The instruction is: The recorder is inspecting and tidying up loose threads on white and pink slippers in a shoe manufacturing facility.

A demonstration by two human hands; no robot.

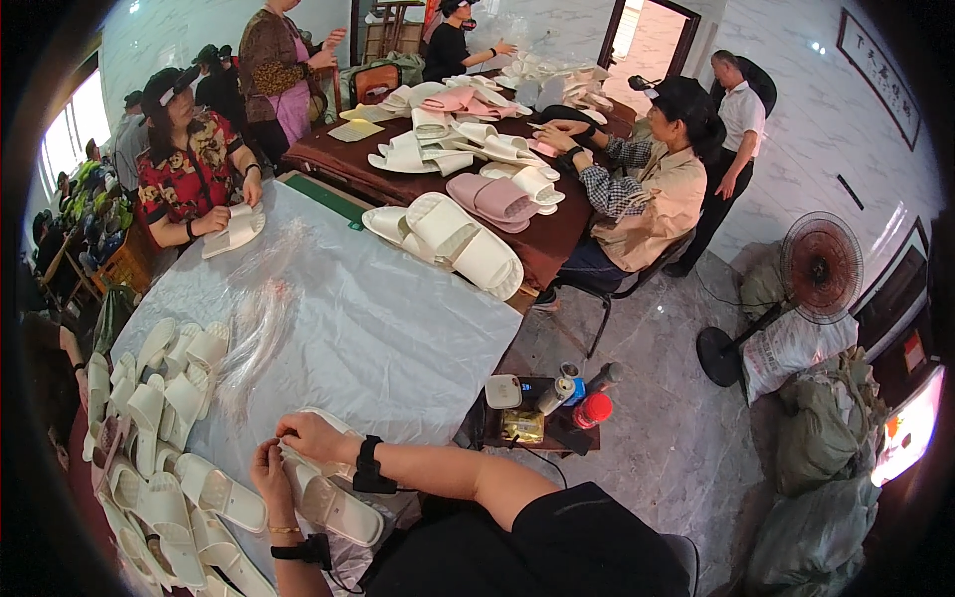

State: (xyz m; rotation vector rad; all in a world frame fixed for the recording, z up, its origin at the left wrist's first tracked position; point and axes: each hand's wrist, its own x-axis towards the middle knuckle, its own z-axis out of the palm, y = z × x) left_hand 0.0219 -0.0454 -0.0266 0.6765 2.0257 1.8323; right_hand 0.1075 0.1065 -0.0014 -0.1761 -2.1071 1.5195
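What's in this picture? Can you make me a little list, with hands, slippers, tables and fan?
Hands: left hand and right hand, close together; grip unclear
Nearest slipper: cream slipper, beside the left hand
Left side: many cream slippers
Near table: grey sheet with clear plastic film on it
Far table: brown cloth, pinkish slippers
Fan: standing fan, on the right

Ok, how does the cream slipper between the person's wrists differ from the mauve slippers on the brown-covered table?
Colour: the cream slipper is off-white; the mauve slippers are dusky pink-purple.
Place: the cream slipper lies close to the left hand and right hand; the mauve slippers lie across on the brown-covered table, away from both.
Shared: each has a broad strap.
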